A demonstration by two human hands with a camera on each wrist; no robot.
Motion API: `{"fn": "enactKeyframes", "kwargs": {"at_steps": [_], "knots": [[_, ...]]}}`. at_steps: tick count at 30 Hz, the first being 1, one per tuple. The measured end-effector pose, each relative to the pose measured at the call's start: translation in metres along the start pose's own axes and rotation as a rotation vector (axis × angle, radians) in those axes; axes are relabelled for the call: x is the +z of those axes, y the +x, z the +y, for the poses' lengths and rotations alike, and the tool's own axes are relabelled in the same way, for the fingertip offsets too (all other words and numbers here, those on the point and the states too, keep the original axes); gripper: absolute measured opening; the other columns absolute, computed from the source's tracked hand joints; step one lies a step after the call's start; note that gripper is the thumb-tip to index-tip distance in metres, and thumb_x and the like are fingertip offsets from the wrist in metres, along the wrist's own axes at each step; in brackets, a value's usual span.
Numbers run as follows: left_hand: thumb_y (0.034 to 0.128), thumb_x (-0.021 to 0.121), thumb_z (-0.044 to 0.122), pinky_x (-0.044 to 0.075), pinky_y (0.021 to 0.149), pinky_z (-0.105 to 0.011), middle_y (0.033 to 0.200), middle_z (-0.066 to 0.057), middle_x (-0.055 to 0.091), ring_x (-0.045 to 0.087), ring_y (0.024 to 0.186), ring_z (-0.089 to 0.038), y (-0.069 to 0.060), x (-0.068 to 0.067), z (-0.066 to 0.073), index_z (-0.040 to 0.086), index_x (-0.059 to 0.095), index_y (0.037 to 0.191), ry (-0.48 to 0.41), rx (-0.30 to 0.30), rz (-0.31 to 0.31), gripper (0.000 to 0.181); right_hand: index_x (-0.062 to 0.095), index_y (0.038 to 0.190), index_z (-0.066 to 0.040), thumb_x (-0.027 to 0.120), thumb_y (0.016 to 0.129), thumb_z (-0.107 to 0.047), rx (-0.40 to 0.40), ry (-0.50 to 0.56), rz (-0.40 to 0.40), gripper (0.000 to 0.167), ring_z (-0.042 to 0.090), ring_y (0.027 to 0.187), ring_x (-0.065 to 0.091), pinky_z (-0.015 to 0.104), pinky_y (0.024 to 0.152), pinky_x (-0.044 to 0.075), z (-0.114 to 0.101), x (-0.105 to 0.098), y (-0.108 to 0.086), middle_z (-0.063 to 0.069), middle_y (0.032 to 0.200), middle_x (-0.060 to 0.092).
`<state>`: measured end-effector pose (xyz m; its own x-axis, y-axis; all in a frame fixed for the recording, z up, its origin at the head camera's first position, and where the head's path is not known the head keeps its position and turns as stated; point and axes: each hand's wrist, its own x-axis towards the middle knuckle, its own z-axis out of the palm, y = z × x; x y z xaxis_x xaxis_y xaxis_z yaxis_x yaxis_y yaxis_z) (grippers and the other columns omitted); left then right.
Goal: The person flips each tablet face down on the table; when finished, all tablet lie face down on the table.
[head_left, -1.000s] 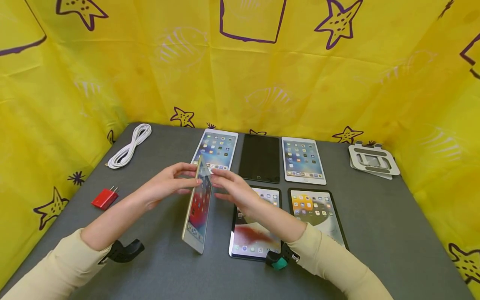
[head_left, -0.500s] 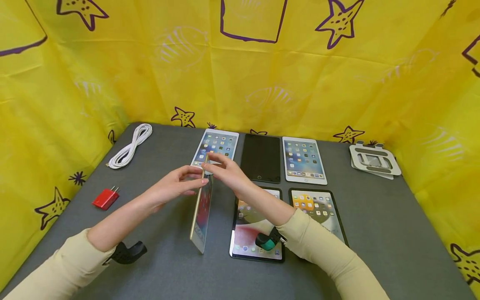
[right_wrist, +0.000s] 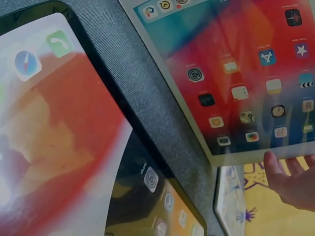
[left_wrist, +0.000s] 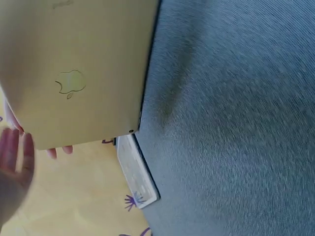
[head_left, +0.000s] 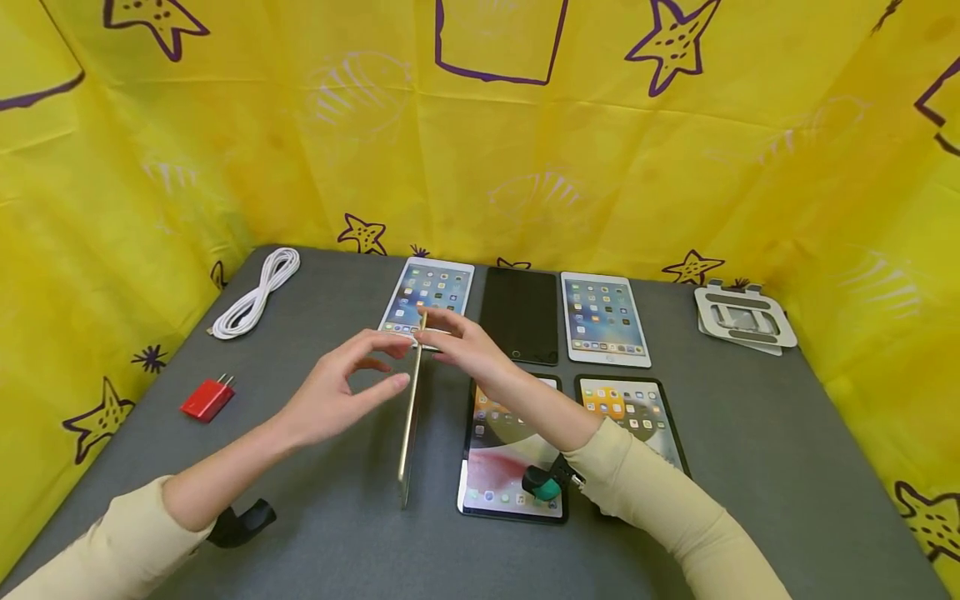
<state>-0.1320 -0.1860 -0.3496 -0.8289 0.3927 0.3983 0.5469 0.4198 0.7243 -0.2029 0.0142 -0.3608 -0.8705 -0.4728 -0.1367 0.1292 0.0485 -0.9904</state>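
Note:
A gold-backed tablet (head_left: 412, 408) stands nearly upright on its long edge in the middle of the grey table, seen almost edge-on from the head. My right hand (head_left: 471, 352) pinches its far short edge, thumb on the screen side in the right wrist view. The screen of this tablet (right_wrist: 236, 73) is lit with app icons. My left hand (head_left: 337, 387) is beside the gold back, fingers loosely extended and thumb apart from it. In the left wrist view that hand (left_wrist: 15, 167) is near the tablet's corner; whether a fingertip touches is unclear.
Behind lie a white tablet (head_left: 431, 292), a dark-screened tablet (head_left: 519, 317) and another white tablet (head_left: 606, 317). Two black-bordered tablets (head_left: 510, 479) (head_left: 630, 408) lie right. A folded stand (head_left: 746, 317) is far right; a white cable (head_left: 255, 296) and red charger plug (head_left: 207, 400) lie left.
The tablet has turned from showing its screen to nearly edge-on. My right hand has moved left and taken its far edge; my left hand has loosened its hold.

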Motion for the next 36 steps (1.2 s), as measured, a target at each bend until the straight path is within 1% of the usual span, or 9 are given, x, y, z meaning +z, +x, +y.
{"fn": "enactKeyframes", "kwargs": {"at_steps": [2, 5, 7, 10, 15, 21, 24, 28, 36], "knots": [[0.0831, 0.078, 0.018, 0.044, 0.097, -0.027, 0.127, 0.001, 0.059, 0.054, 0.116, -0.016, -0.003, 0.003, 0.003, 0.014, 0.060, 0.129, 0.034, 0.174, -0.049, 0.050, 0.050, 0.142, -0.013, 0.063, 0.094, -0.022, 0.000, 0.008, -0.005, 0.051, 0.024, 0.123, 0.053, 0.044, 0.102, 0.044, 0.000, -0.002, -0.001, 0.008, 0.142, 0.050], [0.0773, 0.082, 0.036, 0.037, 0.104, -0.025, 0.131, -0.001, 0.056, 0.050, 0.121, -0.020, -0.006, 0.008, 0.006, 0.015, 0.060, 0.129, 0.118, 0.406, -0.121, 0.060, 0.049, 0.143, -0.014, 0.063, 0.094, -0.022, 0.006, 0.013, -0.012, 0.051, 0.025, 0.124, 0.052, 0.041, 0.100, 0.046, 0.001, -0.005, -0.003, 0.009, 0.144, 0.047], [0.0738, 0.082, 0.048, 0.035, 0.106, -0.026, 0.131, -0.003, 0.057, 0.050, 0.122, -0.022, -0.007, 0.012, 0.008, 0.014, 0.062, 0.126, 0.166, 0.527, -0.144, 0.066, 0.048, 0.143, -0.014, 0.062, 0.094, -0.023, 0.011, 0.024, -0.016, 0.052, 0.027, 0.125, 0.051, 0.042, 0.099, 0.047, 0.002, -0.008, -0.004, 0.011, 0.145, 0.046], [0.0700, 0.082, 0.054, 0.039, 0.105, -0.031, 0.129, -0.004, 0.058, 0.052, 0.121, -0.025, -0.008, 0.019, 0.008, 0.014, 0.065, 0.121, 0.240, 0.649, -0.144, 0.067, 0.047, 0.144, -0.013, 0.062, 0.094, -0.022, 0.021, 0.045, -0.016, 0.053, 0.028, 0.126, 0.050, 0.042, 0.097, 0.049, 0.003, -0.012, -0.005, 0.011, 0.146, 0.045], [0.0712, 0.082, 0.051, 0.048, 0.096, -0.038, 0.127, -0.004, 0.060, 0.052, 0.124, -0.026, -0.008, 0.026, 0.009, 0.015, 0.067, 0.115, 0.285, 0.712, -0.143, 0.059, 0.047, 0.143, -0.013, 0.061, 0.094, -0.020, 0.022, 0.086, -0.018, 0.052, 0.032, 0.130, 0.046, 0.043, 0.095, 0.050, 0.005, -0.017, -0.010, 0.010, 0.145, 0.046], [0.0738, 0.081, 0.048, 0.055, 0.084, -0.034, 0.125, -0.003, 0.061, 0.051, 0.124, -0.028, -0.007, 0.033, 0.011, 0.014, 0.067, 0.113, 0.285, 0.742, -0.145, 0.054, 0.048, 0.143, -0.011, 0.060, 0.095, -0.016, 0.025, 0.126, -0.008, 0.050, 0.039, 0.128, 0.045, 0.046, 0.095, 0.049, 0.007, -0.021, -0.013, 0.015, 0.146, 0.044], [0.0741, 0.081, 0.047, 0.055, 0.082, -0.032, 0.124, -0.003, 0.061, 0.053, 0.123, -0.028, -0.006, 0.036, 0.011, 0.013, 0.068, 0.110, 0.299, 0.763, -0.134, 0.051, 0.048, 0.143, -0.012, 0.060, 0.095, -0.015, 0.033, 0.140, 0.011, 0.050, 0.037, 0.119, 0.052, 0.045, 0.094, 0.050, 0.008, -0.022, -0.015, 0.014, 0.144, 0.046], [0.0742, 0.079, 0.044, 0.057, 0.079, -0.031, 0.120, -0.003, 0.063, 0.055, 0.121, -0.027, -0.007, 0.040, 0.009, 0.012, 0.068, 0.105, 0.339, 0.784, -0.136, 0.045, 0.047, 0.144, -0.011, 0.059, 0.093, -0.011, 0.040, 0.162, 0.024, 0.052, 0.026, 0.106, 0.058, 0.041, 0.090, 0.053, 0.012, -0.024, -0.015, 0.015, 0.137, 0.051], [0.0753, 0.075, 0.039, 0.058, 0.074, -0.028, 0.109, -0.003, 0.069, 0.060, 0.117, -0.023, -0.015, 0.048, 0.001, 0.013, 0.069, 0.099, 0.477, 0.785, -0.266, 0.035, 0.043, 0.144, -0.002, 0.055, 0.092, -0.003, 0.107, 0.143, 0.040, 0.054, 0.017, 0.097, 0.059, 0.038, 0.090, 0.053, 0.029, -0.025, -0.012, 0.016, 0.130, 0.056]]}}
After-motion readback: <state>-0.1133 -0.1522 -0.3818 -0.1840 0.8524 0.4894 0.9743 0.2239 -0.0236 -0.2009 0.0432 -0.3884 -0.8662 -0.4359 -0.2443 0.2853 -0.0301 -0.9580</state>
